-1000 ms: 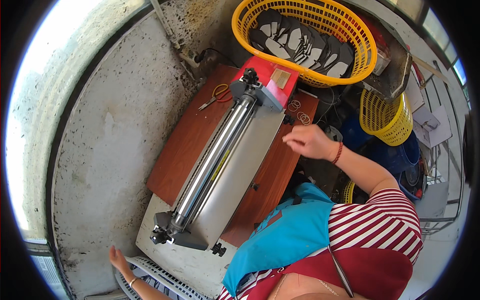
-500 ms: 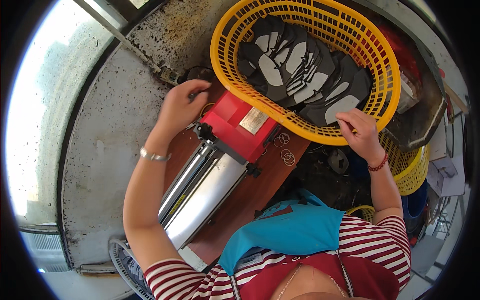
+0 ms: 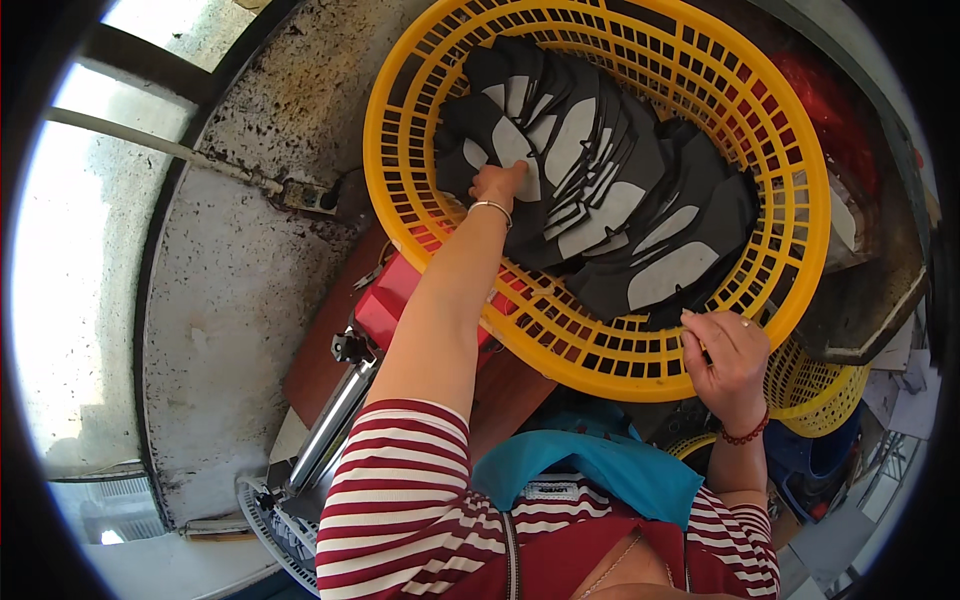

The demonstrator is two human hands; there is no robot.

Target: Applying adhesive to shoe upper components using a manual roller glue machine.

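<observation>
A yellow plastic basket (image 3: 590,375) holds a heap of flat dark cut pieces (image 3: 620,150) with pale grey patches. Inside it, on the left of the heap, my left hand (image 3: 497,184) has its fingers closed on one cut piece (image 3: 515,145). Its far fingers are partly hidden. My right hand (image 3: 732,362) is at the near right rim, fingers curled over the basket's edge. Under the basket's left side stands a red machine (image 3: 385,300) with a shiny metal roller bed (image 3: 335,425), largely covered by my left arm.
A speckled pale wall (image 3: 220,330) with a pipe (image 3: 170,150) runs along the left. Another yellow basket (image 3: 815,390) sits lower right, beside a dark tray-like surface (image 3: 880,320). At lower left stands a pale basket (image 3: 262,515). A blue cloth (image 3: 590,470) hangs at my front.
My left hand has moved from beside the red machine into the basket, onto the cut pieces. The basket sits lower and larger in view, covering more of the machine; my right hand stays at its rim.
</observation>
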